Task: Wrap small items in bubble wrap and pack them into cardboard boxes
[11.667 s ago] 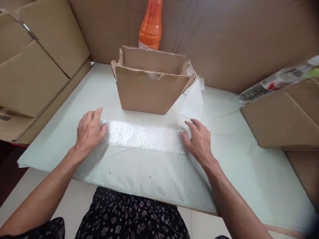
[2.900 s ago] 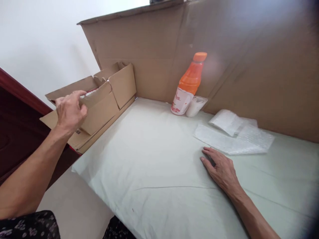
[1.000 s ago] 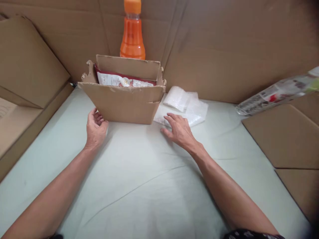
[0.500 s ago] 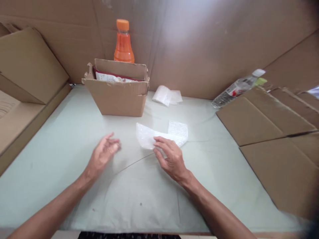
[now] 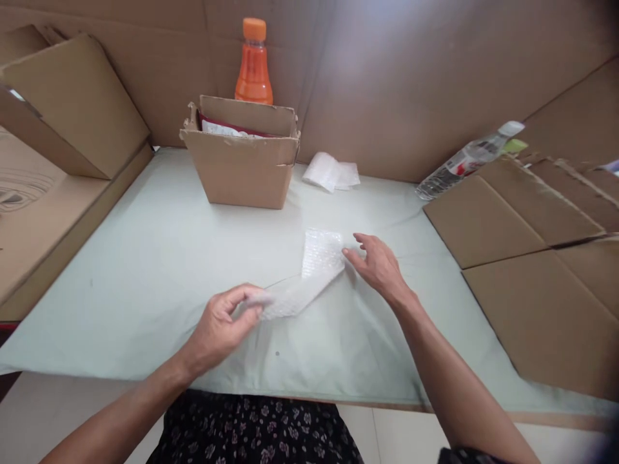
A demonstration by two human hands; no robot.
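**Operator:** Hands first: what does each one hold?

**Inspector:** Left hand (image 5: 220,322) is pinched closed on the near end of the bubble wrap strip (image 5: 309,274), thumb against the fingers, lifting that end slightly off the pale table cover (image 5: 145,258). Right hand (image 5: 380,264) is loosely spread, fingertips touching the strip's far right edge; it presses rather than grips.

**Operator:** Position of the strip?

**Inspector:** It runs diagonally between the two hands, near the middle of the cover. The far part lies flat and looks doubled over; the near part sags toward the left hand.

**Operator:** Status of the work?

**Inspector:** Judged from the layout, the strip is only partly spread: one end is raised, the fold remains, and nothing is wrapped in it. The open cardboard box (image 5: 244,161) stands well apart at the back, already holding a red-and-white packet. Its flaps are up.

**Operator:** Other items?

**Inspector:** An orange bottle (image 5: 253,64) stands behind the box. Spare folded wrap (image 5: 331,174) lies just to its right. A clear bottle (image 5: 467,158) rests beside flattened cardboard sheets (image 5: 522,219) on the right.
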